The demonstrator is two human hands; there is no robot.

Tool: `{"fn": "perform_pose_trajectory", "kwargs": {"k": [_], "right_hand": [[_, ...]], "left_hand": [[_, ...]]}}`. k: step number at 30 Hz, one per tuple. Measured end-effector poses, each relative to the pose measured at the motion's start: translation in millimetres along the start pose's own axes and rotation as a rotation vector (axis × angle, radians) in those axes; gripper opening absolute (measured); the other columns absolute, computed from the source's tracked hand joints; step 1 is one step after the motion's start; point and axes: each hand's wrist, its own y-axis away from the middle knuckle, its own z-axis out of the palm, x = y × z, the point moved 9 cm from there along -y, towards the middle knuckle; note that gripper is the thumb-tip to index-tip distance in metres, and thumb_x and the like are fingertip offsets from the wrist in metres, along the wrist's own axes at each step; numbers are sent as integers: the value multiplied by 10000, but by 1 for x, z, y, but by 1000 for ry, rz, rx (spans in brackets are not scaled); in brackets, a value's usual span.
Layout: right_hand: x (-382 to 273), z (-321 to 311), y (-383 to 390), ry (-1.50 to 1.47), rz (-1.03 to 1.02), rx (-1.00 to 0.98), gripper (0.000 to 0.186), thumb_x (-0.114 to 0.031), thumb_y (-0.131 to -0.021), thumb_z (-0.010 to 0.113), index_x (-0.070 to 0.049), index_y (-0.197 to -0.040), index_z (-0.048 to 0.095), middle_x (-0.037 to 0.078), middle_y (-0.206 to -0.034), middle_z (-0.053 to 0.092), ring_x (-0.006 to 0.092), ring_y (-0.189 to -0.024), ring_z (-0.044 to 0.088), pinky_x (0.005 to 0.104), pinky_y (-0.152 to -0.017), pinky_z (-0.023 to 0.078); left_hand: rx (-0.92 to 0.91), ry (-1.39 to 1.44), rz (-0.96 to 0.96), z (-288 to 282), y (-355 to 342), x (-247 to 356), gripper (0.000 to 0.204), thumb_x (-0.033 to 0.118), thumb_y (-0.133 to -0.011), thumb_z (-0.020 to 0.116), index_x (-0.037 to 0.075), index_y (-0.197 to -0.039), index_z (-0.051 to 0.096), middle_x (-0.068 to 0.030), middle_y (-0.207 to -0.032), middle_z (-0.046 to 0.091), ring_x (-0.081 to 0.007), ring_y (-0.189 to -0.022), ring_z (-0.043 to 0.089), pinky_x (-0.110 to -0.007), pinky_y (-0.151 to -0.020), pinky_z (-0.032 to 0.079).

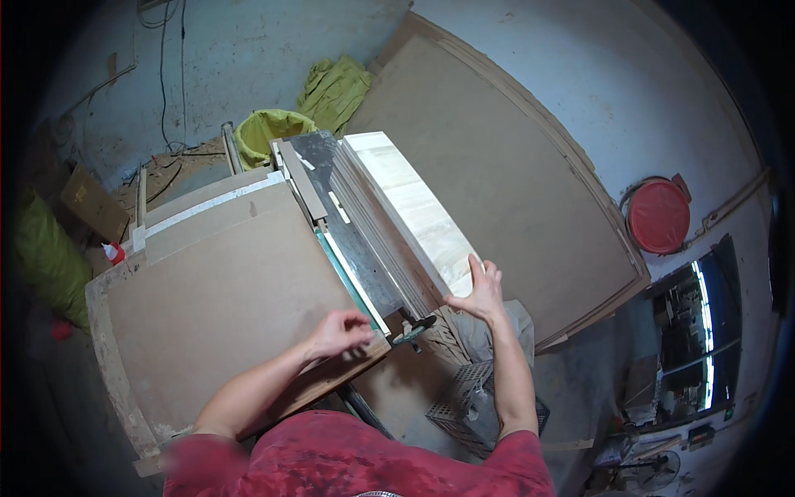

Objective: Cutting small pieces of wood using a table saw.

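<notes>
My right hand [480, 291] is at the near end of a pale wooden board [410, 195], its thumb and fingers spread across that end and gripping it. This board lies on top of a stack of long brown boards [377, 219] along the right side of a dark metal machine table [360, 258]. Loosely bent and apart, the fingers of my left hand [341, 333] hold nothing that I can see. That hand hovers above the near right corner of a large brown panel tabletop [232, 290], beside a narrow pale strip [356, 282] with a green edge.
Large brown sheets [497, 157] lean against the wall on the right. A dark plastic crate [460, 406] stands on the floor below my right forearm. Beyond the machine is a yellow-green sack [269, 124]. Small wood offcuts [339, 207] lie on the metal table.
</notes>
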Motion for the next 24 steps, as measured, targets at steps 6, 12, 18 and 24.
{"fn": "perform_pose_trajectory", "kwargs": {"k": [6,12,18,24], "right_hand": [[-27,1,133,-14,40,106,1239,-505,-630,961,5,-1644,462,363,-1539,416,553,-1387,444,609,-1203,435],[-53,-28,249,-17,142,104,1247,-500,-615,976,17,-1630,469,359,-1513,404,537,-1347,424,617,-1179,422],[-59,-30,294,-85,126,35,1260,-509,-607,997,-5,-1635,470,351,-1532,384,522,-1342,419,617,-1167,426],[-98,-35,263,-228,-184,47,1301,-576,-642,982,-15,-1676,427,368,-1591,364,546,-1416,398,632,-1203,408]], "left_hand": [[195,432,-117,35,-87,33,640,422,-957,919,-3,-1375,686,-42,-1102,769,-135,-907,734,-293,-791,618],[6,808,-108,79,-118,34,522,252,-1031,830,-11,-1444,647,-133,-1348,750,-259,-1250,732,-453,-1100,612],[99,757,-124,84,-46,37,523,66,-962,830,-40,-1436,637,-155,-1361,737,-277,-1228,728,-446,-1089,598],[541,526,201,-7,45,81,391,98,-919,859,-18,-1269,729,-90,-1184,779,-219,-1053,741,-373,-1018,582]]}}
